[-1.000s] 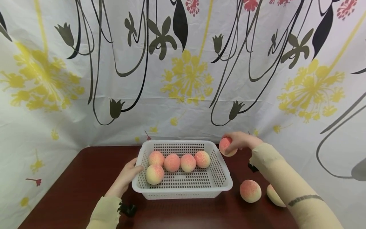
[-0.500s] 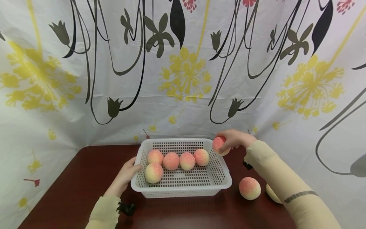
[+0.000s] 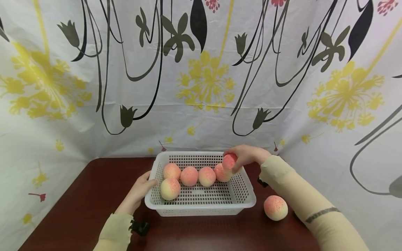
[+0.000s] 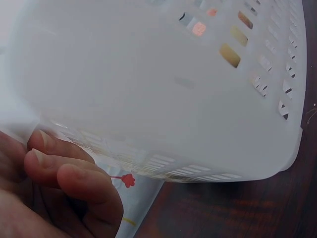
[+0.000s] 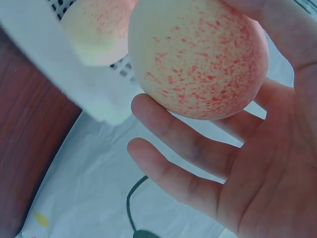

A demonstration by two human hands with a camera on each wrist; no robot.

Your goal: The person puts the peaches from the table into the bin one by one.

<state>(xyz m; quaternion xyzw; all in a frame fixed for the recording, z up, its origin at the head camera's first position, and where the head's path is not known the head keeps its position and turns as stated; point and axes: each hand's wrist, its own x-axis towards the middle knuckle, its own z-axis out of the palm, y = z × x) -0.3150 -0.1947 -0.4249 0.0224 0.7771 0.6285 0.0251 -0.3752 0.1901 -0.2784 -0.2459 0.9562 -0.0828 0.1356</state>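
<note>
A white perforated plastic basket [image 3: 204,211] stands on the table with several red-and-cream toy peaches [image 3: 189,176] inside, most in a row toward the back. My left hand [image 3: 139,190] holds the basket's left rim, thumb over the edge; the left wrist view shows its curled fingers [image 4: 89,183] beside the basket wall. Between thumb and fingers, my right hand [image 3: 246,156] grips another peach [image 5: 198,59] above the basket's back right corner. That peach overlaps the rightmost one of the row in the head view.
One more peach [image 3: 275,208] lies on the dark red-brown table [image 3: 72,209], right of the basket, near the right forearm. A patterned white cloth [image 3: 194,132] hangs behind and at both sides of the table.
My right hand has carried its peach leftward from outside the basket's right edge to over the basket. The forearm now covers the second loose peach at the right. My left hand stays put.
</note>
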